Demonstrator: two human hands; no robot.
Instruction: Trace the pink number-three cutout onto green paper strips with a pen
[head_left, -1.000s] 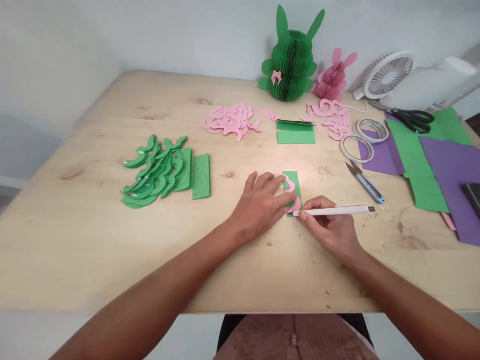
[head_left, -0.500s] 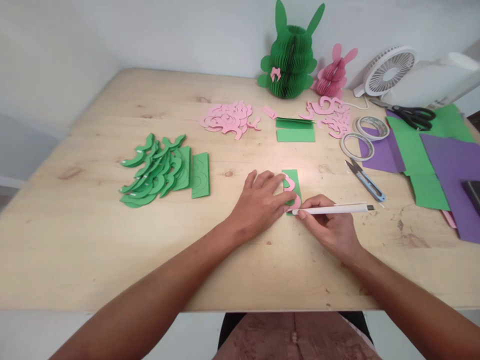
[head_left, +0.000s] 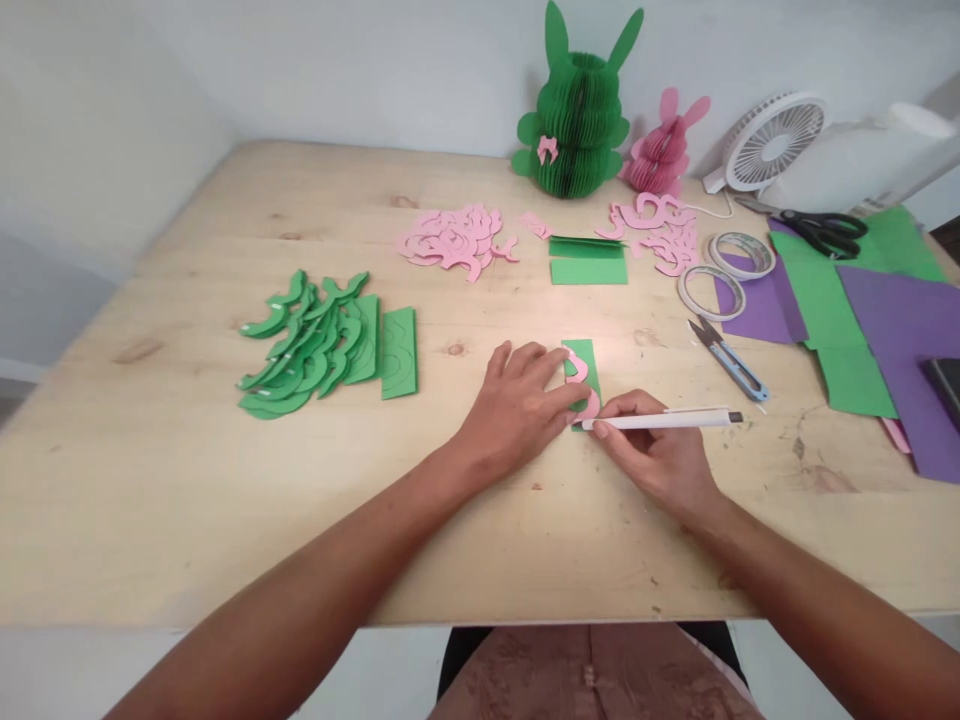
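My left hand [head_left: 517,400] lies with spread fingers on the wood. Its fingertips press a curvy pink paper cutout [head_left: 589,404] against a small green paper rectangle [head_left: 589,362]. Between the thumb and fingers of my right hand [head_left: 660,455] is a white pen [head_left: 675,420], held nearly level. The pen's tip meets the paper near the cutout's lower end. Further left is a pile of green scalloped cutouts [head_left: 300,350], beside a green rectangle [head_left: 399,355] with curved lines drawn on it.
Pink cutouts [head_left: 454,240] and folded green strips [head_left: 589,271] lie beyond my hands. To the right are thread snips [head_left: 727,360], tape rolls [head_left: 712,293], black scissors [head_left: 825,235] and purple paper [head_left: 900,350]. A green honeycomb paper rabbit [head_left: 577,120], a pink one [head_left: 660,155] and a fan [head_left: 776,140] stand behind.
The view has shifted very slightly. My hands, the pen and the papers keep practically the same places.
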